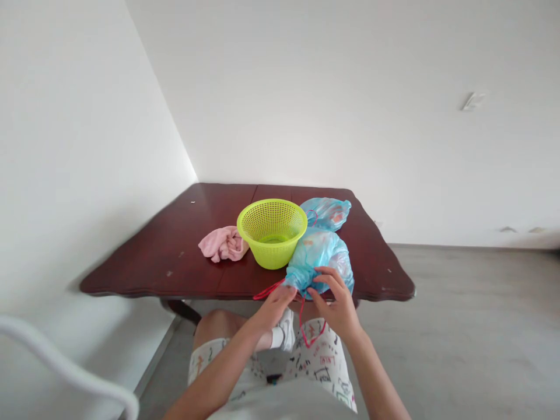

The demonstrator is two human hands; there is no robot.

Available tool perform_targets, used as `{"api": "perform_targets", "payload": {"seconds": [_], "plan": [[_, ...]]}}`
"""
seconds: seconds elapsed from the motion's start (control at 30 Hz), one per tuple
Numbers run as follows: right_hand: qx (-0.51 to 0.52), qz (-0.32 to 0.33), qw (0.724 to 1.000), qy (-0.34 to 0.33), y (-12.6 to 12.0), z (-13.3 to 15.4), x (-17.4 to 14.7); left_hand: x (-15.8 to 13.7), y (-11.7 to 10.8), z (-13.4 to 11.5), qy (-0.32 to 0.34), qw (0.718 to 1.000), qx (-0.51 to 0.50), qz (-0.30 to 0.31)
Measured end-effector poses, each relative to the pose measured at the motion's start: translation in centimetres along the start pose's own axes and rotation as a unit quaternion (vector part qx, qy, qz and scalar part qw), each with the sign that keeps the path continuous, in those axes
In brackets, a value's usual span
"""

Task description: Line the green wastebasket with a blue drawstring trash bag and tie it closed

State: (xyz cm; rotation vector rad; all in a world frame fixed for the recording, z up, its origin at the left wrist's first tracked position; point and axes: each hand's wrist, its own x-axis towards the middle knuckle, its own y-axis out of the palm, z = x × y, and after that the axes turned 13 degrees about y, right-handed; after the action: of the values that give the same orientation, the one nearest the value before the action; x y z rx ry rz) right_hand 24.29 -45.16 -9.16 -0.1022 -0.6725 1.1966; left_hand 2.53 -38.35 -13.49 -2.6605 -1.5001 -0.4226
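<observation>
A filled blue plastic drawstring bag (321, 251) lies at the table's front edge, its gathered mouth toward me and red drawstrings (305, 326) hanging from it. My left hand (276, 303) is closed on the left side of the mouth. On the right side, my right hand (335, 297) pinches the gathered plastic, thumb and fingers curled round it. What the bag contains is blurred by the film. Just left of the bag stands a yellow-green plastic basket (273, 256) with perforated walls; nothing shows inside it.
A second filled blue bag (328, 213) lies behind the first. A crumpled pink cloth (224, 244) rests left of the basket on the dark red wooden table (175, 245). White walls stand behind and to the left. A curved white bar (65, 364) crosses the lower left.
</observation>
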Motion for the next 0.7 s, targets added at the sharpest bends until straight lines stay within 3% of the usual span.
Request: {"api": "perform_targets", "payload": {"seconds": [0.23,0.37,0.5,0.6,0.7], "plan": [[-0.019,-0.034,0.999,0.005,1.2,1.4,0.4,-0.1,-0.1,-1.9,-0.012,1.000,-0.004,0.017],[-0.032,0.019,0.999,-0.013,1.2,2.1,0.8,1.1,-1.1,-2.1,0.002,0.999,-0.003,0.035],[0.018,0.051,0.999,-0.001,1.3,2.3,1.7,2.2,-1.5,-2.4,-0.002,0.998,-0.052,0.032],[0.043,0.000,0.999,0.009,1.3,2.2,2.4,2.8,-1.7,-2.7,0.002,0.998,-0.066,-0.005],[0.065,-0.092,0.993,0.033,1.1,2.1,2.9,3.4,-1.9,-2.6,0.006,0.998,-0.014,-0.054]]}}
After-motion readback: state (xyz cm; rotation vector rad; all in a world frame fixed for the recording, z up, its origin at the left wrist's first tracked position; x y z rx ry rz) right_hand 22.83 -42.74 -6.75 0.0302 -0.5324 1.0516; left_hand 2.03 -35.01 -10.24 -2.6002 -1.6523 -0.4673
